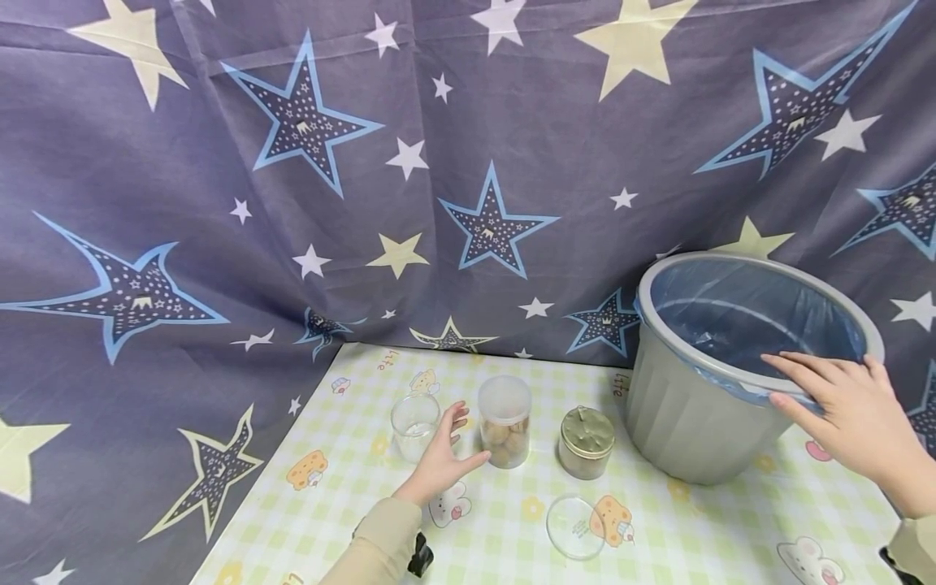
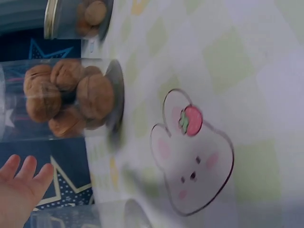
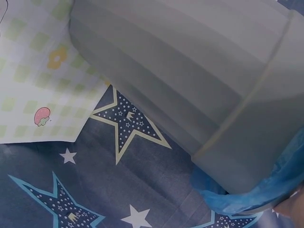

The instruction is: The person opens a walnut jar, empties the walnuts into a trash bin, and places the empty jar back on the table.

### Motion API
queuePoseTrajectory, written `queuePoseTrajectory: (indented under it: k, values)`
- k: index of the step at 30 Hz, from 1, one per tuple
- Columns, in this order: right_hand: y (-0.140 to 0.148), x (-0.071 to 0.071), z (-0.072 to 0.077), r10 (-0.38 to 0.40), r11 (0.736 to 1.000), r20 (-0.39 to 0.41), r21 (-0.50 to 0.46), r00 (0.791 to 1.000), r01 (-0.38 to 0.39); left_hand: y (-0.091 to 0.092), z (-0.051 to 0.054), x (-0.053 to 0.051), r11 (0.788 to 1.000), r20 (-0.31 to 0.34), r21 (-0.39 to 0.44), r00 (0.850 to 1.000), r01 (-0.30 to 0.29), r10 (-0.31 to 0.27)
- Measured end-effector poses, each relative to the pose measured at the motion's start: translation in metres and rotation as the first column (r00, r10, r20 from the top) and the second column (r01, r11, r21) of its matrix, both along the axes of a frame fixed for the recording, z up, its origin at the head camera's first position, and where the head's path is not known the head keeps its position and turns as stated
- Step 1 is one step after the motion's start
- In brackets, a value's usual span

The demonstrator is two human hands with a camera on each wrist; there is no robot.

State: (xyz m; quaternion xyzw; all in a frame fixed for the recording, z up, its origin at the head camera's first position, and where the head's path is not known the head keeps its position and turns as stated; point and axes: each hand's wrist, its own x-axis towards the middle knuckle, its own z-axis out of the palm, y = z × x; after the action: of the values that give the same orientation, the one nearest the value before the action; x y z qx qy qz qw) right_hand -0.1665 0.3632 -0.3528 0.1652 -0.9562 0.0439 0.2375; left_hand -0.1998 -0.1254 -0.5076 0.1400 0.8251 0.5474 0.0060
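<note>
My left hand is held open beside a clear jar of walnuts, fingers spread and apart from it, with an empty glass cup just behind on its left. In the left wrist view the fingers point toward the walnut jar. On the right, my right hand lies over the near rim of a grey bin lined with a blue bag. The right wrist view shows the bin's ribbed side and part of the hand at the blue bag.
Between the walnut jar and the bin stands a small jar with a greenish-gold lid. A round clear lid lies on the checked tablecloth nearer the front. A starry curtain hangs behind.
</note>
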Motion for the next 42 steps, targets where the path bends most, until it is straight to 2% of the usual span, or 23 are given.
queuePoseTrajectory:
  k: [9, 18, 24, 31, 38, 42]
  values:
    - [0.000, 0.001, 0.000, 0.000, 1.000, 0.003, -0.004, 1.000, 0.000, 0.007, -0.014, -0.010, 0.996, 0.069, 0.088, 0.997, -0.032, 0.026]
    - [0.000, 0.000, 0.000, -0.001, 1.000, -0.002, 0.004, 1.000, 0.001, 0.016, -0.031, -0.023, 0.991, 0.131, 0.120, 0.990, -0.061, 0.046]
    - [-0.001, 0.001, 0.000, -0.009, 1.000, -0.008, 0.002, 1.000, 0.009, 0.024, -0.040, -0.030, 0.991, 0.126, 0.106, 0.990, -0.077, 0.063]
    - [-0.001, 0.000, 0.000, -0.007, 1.000, -0.019, 0.005, 1.000, 0.007, 0.031, -0.046, -0.034, 0.990, 0.147, 0.110, 0.987, -0.088, 0.072]
    - [0.000, -0.001, 0.000, -0.007, 1.000, -0.016, 0.006, 1.000, 0.008, 0.036, -0.048, -0.036, 0.990, 0.198, 0.093, 0.976, -0.106, 0.086]
    - [0.001, -0.001, 0.001, -0.006, 1.000, -0.024, 0.008, 1.000, 0.006, 0.039, -0.047, -0.037, 0.990, 0.193, 0.099, 0.978, -0.097, 0.076]
